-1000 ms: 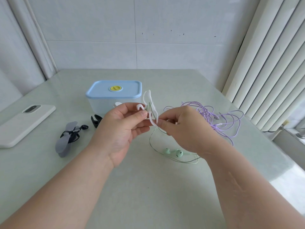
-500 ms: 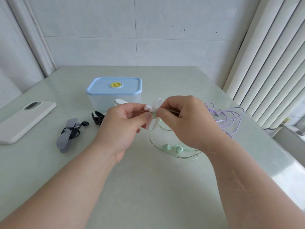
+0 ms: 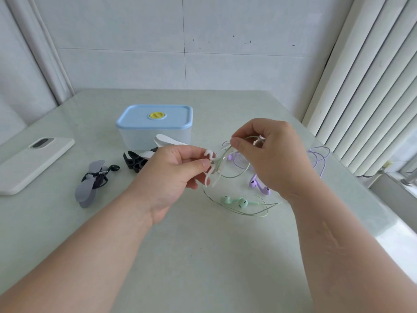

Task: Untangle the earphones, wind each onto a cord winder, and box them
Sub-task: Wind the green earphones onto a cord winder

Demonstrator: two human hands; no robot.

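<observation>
1. Head view, the hands: the left hand (image 3: 171, 177) is raised above the table (image 3: 203, 256), and its thumb and forefinger pinch a small white cord winder (image 3: 209, 152). The other fingers are curled beneath it.
2. The right hand (image 3: 273, 159) is raised just beside the left and a little higher. Its thumb and forefinger pinch the thin cord of the green earphones (image 3: 242, 202), and the rest of its fingers are curled.
3. The green cord runs from the right hand's pinch down to the white winder in a loose loop between the two hands. I cannot tell how many turns sit on the winder.
4. From the winder the cord drops to the table. The two green earbuds lie there side by side, below the hands, with slack cord looped around them.
5. The purple earphones (image 3: 259, 186) lie on the table behind and to the right of the right hand. Their buds are near the green ones, and their cord is in loose coils.
6. A clear box with a blue lid (image 3: 155, 118) stands shut at the middle of the table. A second white winder (image 3: 167, 141) lies just in front of it.
7. A black winder (image 3: 133, 162) lies left of the left hand.
8. Further left lies a grey winder (image 3: 90, 186) with black earphones (image 3: 114, 168) wrapped on it.
9. A phone in a white case (image 3: 33, 161) lies near the table's left edge.
</observation>
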